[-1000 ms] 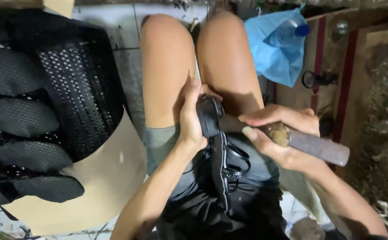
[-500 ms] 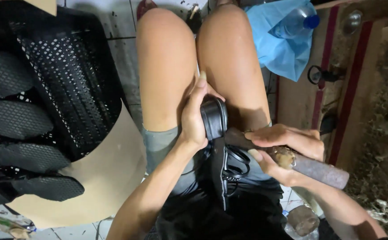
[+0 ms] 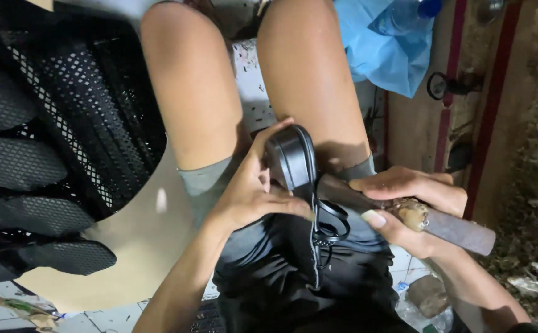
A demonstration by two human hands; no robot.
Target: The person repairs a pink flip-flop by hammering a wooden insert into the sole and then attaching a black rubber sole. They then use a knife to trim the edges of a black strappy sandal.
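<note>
left hand [image 3: 250, 191] curled around black sandal [image 3: 290, 157], pressing it upright on lap between bare knees. right hand [image 3: 407, 209] closed around brown wooden-handled tool [image 3: 441, 222], thumb laid along top, tool's dark head resting against sandal's edge. black straps [image 3: 327, 225] hung from sandal just below hands. stack of black mesh shoe pieces [image 3: 53, 154] lay well apart at person's left. blue plastic bag [image 3: 389, 43] sat beyond right knee.

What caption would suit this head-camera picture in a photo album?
Seated person's left hand presses a black shoe on the lap while the right hand grips a hammer-like tool.
</note>
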